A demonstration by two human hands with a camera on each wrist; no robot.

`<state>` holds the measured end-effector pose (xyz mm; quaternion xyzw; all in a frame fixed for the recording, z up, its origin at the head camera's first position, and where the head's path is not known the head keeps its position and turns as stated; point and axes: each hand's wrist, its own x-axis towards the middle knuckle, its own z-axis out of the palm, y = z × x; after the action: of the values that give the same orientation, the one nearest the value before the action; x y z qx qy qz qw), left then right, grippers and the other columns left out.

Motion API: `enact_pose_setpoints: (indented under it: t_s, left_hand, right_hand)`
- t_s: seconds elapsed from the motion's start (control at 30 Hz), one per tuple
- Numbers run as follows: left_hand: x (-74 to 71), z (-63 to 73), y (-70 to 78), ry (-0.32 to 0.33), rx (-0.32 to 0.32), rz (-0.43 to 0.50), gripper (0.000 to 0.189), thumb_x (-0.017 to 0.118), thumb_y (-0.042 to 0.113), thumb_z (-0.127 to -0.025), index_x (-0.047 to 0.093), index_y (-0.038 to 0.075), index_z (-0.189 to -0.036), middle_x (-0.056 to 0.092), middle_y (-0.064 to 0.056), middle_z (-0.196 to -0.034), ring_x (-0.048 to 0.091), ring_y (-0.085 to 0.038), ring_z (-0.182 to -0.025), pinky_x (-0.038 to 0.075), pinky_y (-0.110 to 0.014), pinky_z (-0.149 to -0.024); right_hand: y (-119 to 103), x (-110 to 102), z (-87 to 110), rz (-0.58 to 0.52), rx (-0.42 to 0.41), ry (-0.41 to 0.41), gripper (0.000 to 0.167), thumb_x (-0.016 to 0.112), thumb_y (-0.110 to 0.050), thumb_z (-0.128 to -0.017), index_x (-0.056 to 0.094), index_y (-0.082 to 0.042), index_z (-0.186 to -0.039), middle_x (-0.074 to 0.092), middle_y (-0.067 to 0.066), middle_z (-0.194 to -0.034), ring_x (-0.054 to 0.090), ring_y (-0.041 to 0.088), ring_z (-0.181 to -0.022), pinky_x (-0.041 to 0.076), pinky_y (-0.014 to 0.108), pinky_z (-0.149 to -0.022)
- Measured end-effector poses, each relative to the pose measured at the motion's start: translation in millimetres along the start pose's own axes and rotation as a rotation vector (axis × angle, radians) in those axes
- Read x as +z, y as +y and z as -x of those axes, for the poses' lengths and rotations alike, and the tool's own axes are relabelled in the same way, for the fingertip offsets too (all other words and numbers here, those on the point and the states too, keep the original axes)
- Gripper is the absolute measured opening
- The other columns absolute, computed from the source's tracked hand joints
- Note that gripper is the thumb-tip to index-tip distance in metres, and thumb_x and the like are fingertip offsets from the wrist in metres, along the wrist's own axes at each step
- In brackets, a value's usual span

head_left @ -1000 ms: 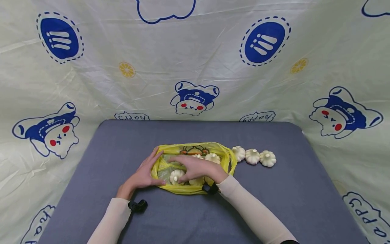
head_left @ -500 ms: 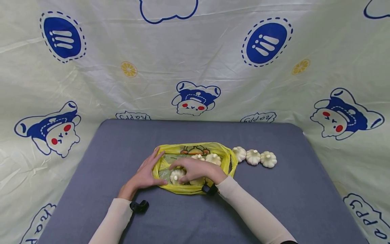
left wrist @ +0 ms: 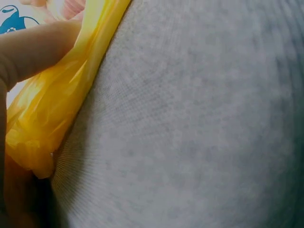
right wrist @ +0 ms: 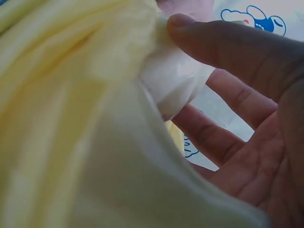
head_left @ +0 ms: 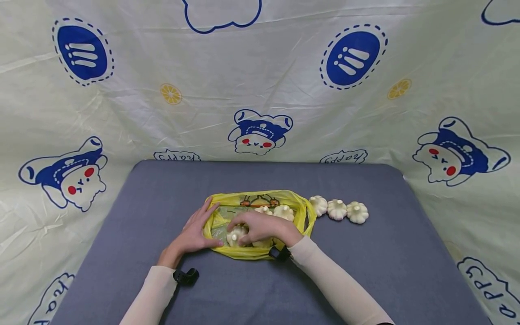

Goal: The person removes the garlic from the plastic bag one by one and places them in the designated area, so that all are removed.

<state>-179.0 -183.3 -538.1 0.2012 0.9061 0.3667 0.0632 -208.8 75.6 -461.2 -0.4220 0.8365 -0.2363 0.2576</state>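
Observation:
A yellow plastic bag point(head_left: 252, 255) lies on its side of the table, mouth up, with several garlic bulbs inside. My left hand point(head_left: 195, 232) spreads its thumb and fingers along the bag's left rim; in the left wrist view the straight thumb point(left wrist: 38, 50) lies against the yellow plastic point(left wrist: 57, 99). Inside the bag, my right hand point(head_left: 262, 225) curls its thumb and fingers around a garlic bulb point(head_left: 234, 237). The right wrist view shows that white bulb point(right wrist: 173, 85) between thumb and fingers, partly hidden by bag film. Two more bulbs point(head_left: 283, 212) sit behind this hand.
Three garlic bulbs point(head_left: 337, 209) stand in a row right of the bag, the leftmost against its edge. The table has a grey-blue cloth point(head_left: 390, 253). A printed white sheet point(head_left: 203, 122) hangs behind and at both sides.
The fingers of my right hand have drawn in around the garlic bulb from a wider spread. My left hand stays at the bag's left rim.

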Motion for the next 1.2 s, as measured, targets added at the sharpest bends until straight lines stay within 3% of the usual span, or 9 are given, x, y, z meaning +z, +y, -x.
enact_pose_setpoints:
  t_s: [0.4,0.67,1.03,1.2]
  left_hand:
    - [1.1,0.7,-0.4,0.010,-0.008,0.005,0.107,0.084,0.050,-0.077,0.030,0.021,-0.164,0.006,-0.008,-0.175,0.012,-0.043,-0.158,0.011,-0.069,-0.123]
    - [2.8,1.1,0.0,0.024,-0.012,0.013,0.107,0.084,0.050,-0.077,0.030,0.019,-0.164,0.007,-0.007,-0.175,0.012,-0.045,-0.158,0.010,-0.071,-0.122]
    - [3.8,1.1,2.9,0.051,-0.033,0.013,0.107,0.084,0.049,-0.077,0.028,0.022,-0.164,0.008,-0.006,-0.175,0.014,-0.045,-0.157,0.012,-0.070,-0.122]
    - [3.5,1.2,3.7,0.056,-0.040,0.014,0.106,0.084,0.049,-0.078,0.028,0.022,-0.164,0.009,-0.005,-0.175,0.014,-0.046,-0.157,0.012,-0.071,-0.121]
  right_hand:
    - [-6.6,-6.5,13.0,-0.106,-0.057,0.102,0.037,0.076,-0.018,-0.094,0.070,-0.016,-0.130,0.068,-0.001,-0.133,0.061,0.015,-0.126,0.050,0.036,-0.107]
    - [-5.6,-12.4,30.6,-0.154,-0.101,0.262,0.037,0.076,-0.020,-0.095,0.069,-0.020,-0.131,0.068,-0.004,-0.133,0.061,0.014,-0.124,0.053,0.040,-0.103]
    - [-3.6,-23.8,64.0,-0.321,-0.058,0.475,0.044,0.078,-0.026,-0.094,0.066,-0.021,-0.136,0.067,-0.002,-0.134,0.063,0.021,-0.116,0.056,0.051,-0.097]
    - [-1.1,-26.1,81.2,-0.324,-0.028,0.568,0.044,0.079,-0.024,-0.093,0.067,-0.023,-0.135,0.067,-0.002,-0.132,0.064,0.020,-0.113,0.056,0.050,-0.096]
